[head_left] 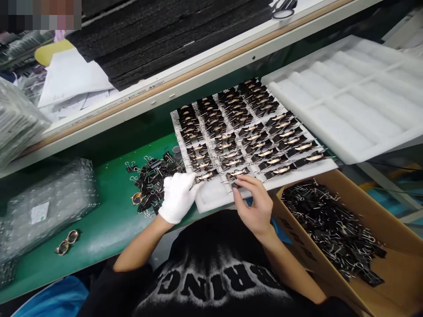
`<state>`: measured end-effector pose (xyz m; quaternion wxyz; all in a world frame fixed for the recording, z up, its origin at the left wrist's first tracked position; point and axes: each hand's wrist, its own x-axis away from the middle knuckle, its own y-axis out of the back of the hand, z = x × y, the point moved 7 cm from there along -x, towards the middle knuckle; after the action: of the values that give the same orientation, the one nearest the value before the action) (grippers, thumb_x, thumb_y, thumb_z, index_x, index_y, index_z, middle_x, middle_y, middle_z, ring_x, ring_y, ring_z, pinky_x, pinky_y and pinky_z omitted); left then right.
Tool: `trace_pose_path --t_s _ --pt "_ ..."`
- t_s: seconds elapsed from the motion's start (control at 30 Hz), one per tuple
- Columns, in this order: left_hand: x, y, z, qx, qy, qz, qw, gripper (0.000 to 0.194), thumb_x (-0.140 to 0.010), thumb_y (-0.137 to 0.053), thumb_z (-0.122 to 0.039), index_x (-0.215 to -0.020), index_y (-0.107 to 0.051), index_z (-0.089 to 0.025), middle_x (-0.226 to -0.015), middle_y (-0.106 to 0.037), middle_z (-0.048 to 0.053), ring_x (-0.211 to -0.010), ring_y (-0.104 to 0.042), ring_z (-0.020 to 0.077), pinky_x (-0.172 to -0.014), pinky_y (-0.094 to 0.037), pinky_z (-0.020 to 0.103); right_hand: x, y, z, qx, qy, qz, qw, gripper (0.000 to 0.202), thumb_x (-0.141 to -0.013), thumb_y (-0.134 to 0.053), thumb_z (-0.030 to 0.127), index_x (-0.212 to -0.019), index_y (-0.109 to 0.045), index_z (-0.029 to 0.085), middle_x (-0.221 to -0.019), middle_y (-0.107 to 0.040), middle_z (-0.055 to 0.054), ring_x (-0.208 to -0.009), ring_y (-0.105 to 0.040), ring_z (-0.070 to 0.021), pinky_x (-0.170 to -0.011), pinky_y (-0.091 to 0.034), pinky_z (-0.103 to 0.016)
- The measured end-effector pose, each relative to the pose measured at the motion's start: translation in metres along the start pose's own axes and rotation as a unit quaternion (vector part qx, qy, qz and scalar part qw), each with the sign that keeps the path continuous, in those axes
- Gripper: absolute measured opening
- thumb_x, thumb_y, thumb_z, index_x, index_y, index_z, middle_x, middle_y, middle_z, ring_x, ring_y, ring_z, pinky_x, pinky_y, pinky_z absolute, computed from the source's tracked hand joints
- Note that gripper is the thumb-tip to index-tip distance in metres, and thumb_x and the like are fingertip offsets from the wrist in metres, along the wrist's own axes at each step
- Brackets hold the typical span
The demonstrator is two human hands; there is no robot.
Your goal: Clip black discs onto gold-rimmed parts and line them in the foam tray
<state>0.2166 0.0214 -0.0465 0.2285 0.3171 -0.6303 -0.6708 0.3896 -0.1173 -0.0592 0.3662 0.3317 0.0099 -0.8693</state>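
Note:
A white foam tray (211, 196) lies in front of me, with rows of black binder clips clamped around pale, gold-toned curved pieces. My left hand (178, 197), in a white glove, is closed at the tray's front left corner. Its fingertips are beside the wire handle of a binder clip (205, 176); what they hold is hidden. My bare right hand (255, 206) pinches a black binder clip (235, 184) between thumb and fingers at the front row. Left of the glove lies a heap of loose binder clips (153, 176) on the green table.
An open cardboard box (304, 233) with many binder clips stands at right. Another white foam tray (357, 132) lies behind it. Clear plastic packs (56, 193) and two joined gold-rimmed rings (67, 242) lie at left. A shelf edge (198, 79) crosses behind.

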Motion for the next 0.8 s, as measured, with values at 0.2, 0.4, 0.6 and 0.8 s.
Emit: trace_pose_path --t_s 0.2,0.4,0.6,0.8 --pt "0.0 0.0 0.0 -0.07 0.063 -0.032 0.995 0.044 -0.098 -0.057 -0.059 -0.114 -0.069 -0.02 -0.119 -0.069 0.016 -0.103 -0.058 0.0345 -0.078 -0.034 0.043 0.007 -0.017 0.006 0.072 0.025 0.028 0.997 0.034 -0.091 -0.062 0.008 -0.117 -0.071 0.028 -0.123 -0.07 -0.012 -0.123 -0.065 -0.0326 -0.106 -0.049 -0.054" --pt "-0.003 -0.019 0.002 -0.033 0.021 0.045 0.998 0.038 -0.107 -0.042 -0.045 -0.113 -0.066 -0.016 -0.089 -0.07 0.013 -0.087 -0.062 0.0303 -0.077 -0.034 0.042 0.012 -0.047 0.006 0.282 0.067 0.11 0.951 0.027 -0.094 -0.066 0.015 -0.12 -0.072 0.023 -0.138 -0.065 -0.018 -0.131 -0.055 -0.0395 -0.104 -0.039 -0.059" --pt "0.012 -0.001 -0.006 0.019 0.031 -0.003 0.999 0.042 -0.108 -0.04 -0.044 -0.125 -0.065 -0.016 -0.103 -0.073 0.015 -0.095 -0.066 0.0304 -0.079 -0.039 0.042 0.013 -0.07 0.02 0.286 0.126 0.152 0.938 0.03 -0.095 -0.065 0.016 -0.124 -0.069 0.024 -0.141 -0.06 -0.021 -0.132 -0.052 -0.0423 -0.101 -0.04 -0.062" --pt "0.072 0.049 0.082 0.088 0.122 -0.13 0.98 0.034 -0.105 -0.046 -0.038 -0.129 -0.067 -0.023 -0.117 -0.076 0.01 -0.11 -0.069 0.026 -0.097 -0.047 0.04 0.02 -0.087 0.039 0.212 0.19 0.198 0.938 0.035 -0.093 -0.067 0.011 -0.124 -0.066 0.026 -0.136 -0.065 -0.019 -0.126 -0.056 -0.0415 -0.096 -0.042 -0.058"
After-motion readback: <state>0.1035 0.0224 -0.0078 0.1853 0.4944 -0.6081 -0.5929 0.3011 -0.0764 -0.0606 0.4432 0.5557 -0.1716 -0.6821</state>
